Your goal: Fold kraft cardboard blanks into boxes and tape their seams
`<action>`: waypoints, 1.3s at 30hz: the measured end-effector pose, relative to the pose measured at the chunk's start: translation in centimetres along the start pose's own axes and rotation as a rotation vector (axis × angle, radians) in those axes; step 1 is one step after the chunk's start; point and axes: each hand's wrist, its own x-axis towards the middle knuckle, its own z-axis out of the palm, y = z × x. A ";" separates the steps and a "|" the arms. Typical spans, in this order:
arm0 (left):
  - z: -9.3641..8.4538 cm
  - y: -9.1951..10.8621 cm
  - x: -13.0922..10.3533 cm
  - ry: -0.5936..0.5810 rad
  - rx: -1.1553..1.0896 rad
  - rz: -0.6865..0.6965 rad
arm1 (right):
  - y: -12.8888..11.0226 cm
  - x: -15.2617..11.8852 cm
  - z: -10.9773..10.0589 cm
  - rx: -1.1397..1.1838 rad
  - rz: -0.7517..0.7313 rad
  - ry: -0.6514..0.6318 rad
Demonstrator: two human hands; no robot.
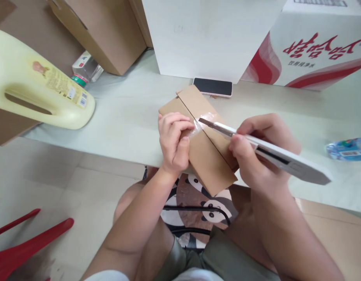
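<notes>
A small brown cardboard box (217, 156) lies tilted at the near edge of the table, with a seam running along its top face. Clear tape (208, 117) crosses that seam. My left hand (175, 140) grips the box's left side, its fingers curled on the top by the tape. In my right hand (261, 146) is a white utility knife (288, 160), its blade out and pointing left. The blade's tip is at the tape near the seam; whether it touches cannot be made out.
A black-screened phone (214, 87) lies behind the box, before a white carton (209, 39). A red-and-white carton (309, 58) is back right, a blue packet (348, 149) right. Left are a yellow jug (37, 86), a clear bottle (88, 68) and a cardboard box (110, 35).
</notes>
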 end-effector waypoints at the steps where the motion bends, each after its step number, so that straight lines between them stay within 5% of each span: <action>1: 0.0 0.0 0.0 -0.003 -0.009 0.007 | 0.0 0.1 0.1 -0.014 -0.014 0.011; 15: 0.1 0.0 0.1 0.010 -0.086 0.036 | -0.4 0.2 0.5 -0.177 -0.100 0.010; 22: 0.0 0.0 0.0 -0.001 -0.036 0.020 | -1.2 0.5 1.0 -0.193 -0.083 -0.100; 34: 0.1 0.1 0.1 0.018 -0.073 0.040 | -0.9 0.2 0.9 -0.181 -0.115 0.059; 39: 0.1 0.0 0.1 0.027 -0.082 0.055 | -1.1 0.5 0.9 -0.137 -0.110 -0.046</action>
